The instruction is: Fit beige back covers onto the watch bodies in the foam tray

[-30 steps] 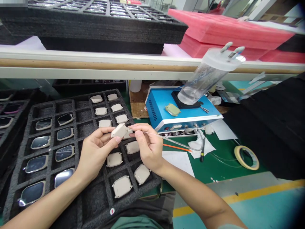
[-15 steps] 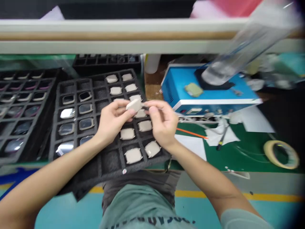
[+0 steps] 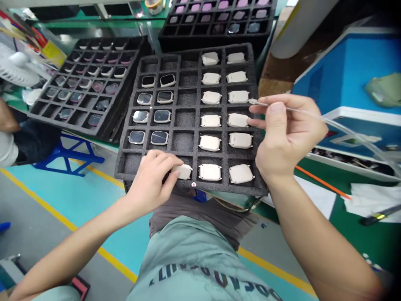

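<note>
My left hand presses a beige watch case into a front-row pocket of the black foam tray, fingers closed over it. My right hand hovers over the tray's right edge, pinching a thin clear tube whose tip points left above the tray. The tray's right columns hold several beige cases face down. Its left columns hold several cases with glass faces up.
A second foam tray with several dark-glass parts lies to the left, another tray behind. A blue machine stands at right on the green mat. White wipes lie by it. Another person's arm shows at far left.
The view has swung down and left. My left hand has lowered the beige case from mid-air into the tray's front row. My right hand has drawn apart, still holding the tube.
</note>
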### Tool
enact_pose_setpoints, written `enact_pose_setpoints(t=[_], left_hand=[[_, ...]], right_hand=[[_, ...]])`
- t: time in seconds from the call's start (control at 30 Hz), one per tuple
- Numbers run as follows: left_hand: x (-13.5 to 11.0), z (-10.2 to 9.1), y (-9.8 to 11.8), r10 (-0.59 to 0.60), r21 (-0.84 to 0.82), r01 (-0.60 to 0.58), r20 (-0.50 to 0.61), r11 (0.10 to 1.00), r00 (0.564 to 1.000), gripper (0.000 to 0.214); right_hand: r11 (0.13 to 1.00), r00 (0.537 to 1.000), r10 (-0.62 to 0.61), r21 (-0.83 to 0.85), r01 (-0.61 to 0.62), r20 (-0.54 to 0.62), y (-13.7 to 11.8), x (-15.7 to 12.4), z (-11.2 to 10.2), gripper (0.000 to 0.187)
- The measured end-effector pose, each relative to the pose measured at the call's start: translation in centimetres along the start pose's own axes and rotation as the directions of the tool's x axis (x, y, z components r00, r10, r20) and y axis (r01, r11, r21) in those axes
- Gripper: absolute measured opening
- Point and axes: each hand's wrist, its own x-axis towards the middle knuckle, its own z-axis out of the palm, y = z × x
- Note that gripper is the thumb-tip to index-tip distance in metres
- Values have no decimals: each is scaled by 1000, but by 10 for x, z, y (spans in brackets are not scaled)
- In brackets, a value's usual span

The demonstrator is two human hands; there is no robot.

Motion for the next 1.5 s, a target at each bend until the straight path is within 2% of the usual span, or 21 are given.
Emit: enact_pose_setpoints(t=[0.07, 0.13, 0.17, 0.23, 0.3, 0.4, 0.47, 0.53, 0.63, 0.73, 0.8, 0.9, 1.07, 1.2, 1.5], left_hand=[[3, 5, -9, -26, 48, 31, -95, 998, 995, 20], [15, 0, -28, -43, 63, 52, -131, 997, 990, 24], [23, -4, -39, -42, 59, 49, -107, 997, 993, 25], [39, -16, -59, -31, 60, 31, 9, 998, 999, 28], [53, -27, -70, -27, 75, 20, 101, 997, 994, 29], [68, -40, -67, -62, 9, 61, 66, 998, 996, 22], [81, -41, -56, -115, -198, 111, -6, 974, 993, 22], [99, -34, -42, -164, -492, 134, -17, 860, 986, 24], [133, -9, -19, -157, -799, 178, 106, 574, 982, 24], [158, 18, -3, -153, -915, 245, 205, 320, 967, 26], [163, 31, 1, -181, -950, 258, 226, 178, 957, 34], [161, 40, -1, -215, -964, 259, 241, 56, 946, 42], [155, 42, -6, -248, -972, 236, 230, -3, 941, 32], [154, 43, -5, -241, -964, 265, 252, 21, 937, 37], [151, 44, -4, -240, -969, 247, 234, 24, 942, 40]], right_hand=[[1000, 1000, -2, 1, 2, -10, 0, 0, 0, 20], [1000, 1000, 9, 6, -9, -2, 0, 0, -1, 19], [1000, 1000, 20, 11, -20, 5, 0, 0, -1, 18], [999, 999, 43, 18, -43, 14, 1, 1, -1, 18], [997, 998, 68, 26, -68, 18, 1, 1, -2, 20], [991, 992, 119, 60, -122, 48, -1, 1, -1, 23], [985, 987, 141, 84, -147, 80, -6, -1, 1, 22], [983, 985, 144, 97, -153, 95, -13, -3, 4, 21], [983, 987, 144, 106, -151, 73, -18, -4, 8, 20], [984, 988, 141, 97, -146, 61, -16, -3, 9, 19], [988, 989, 131, 70, -136, 67, -13, -2, 9, 19], [994, 992, 111, 9, -112, 68, -11, -3, 8, 18], [993, 991, 114, -9, -114, 63, -13, -5, 9, 18], [991, 989, 132, -2, -132, 63, -14, -4, 10, 18], [988, 984, 153, 4, -154, 87, -18, -3, 11, 16]])
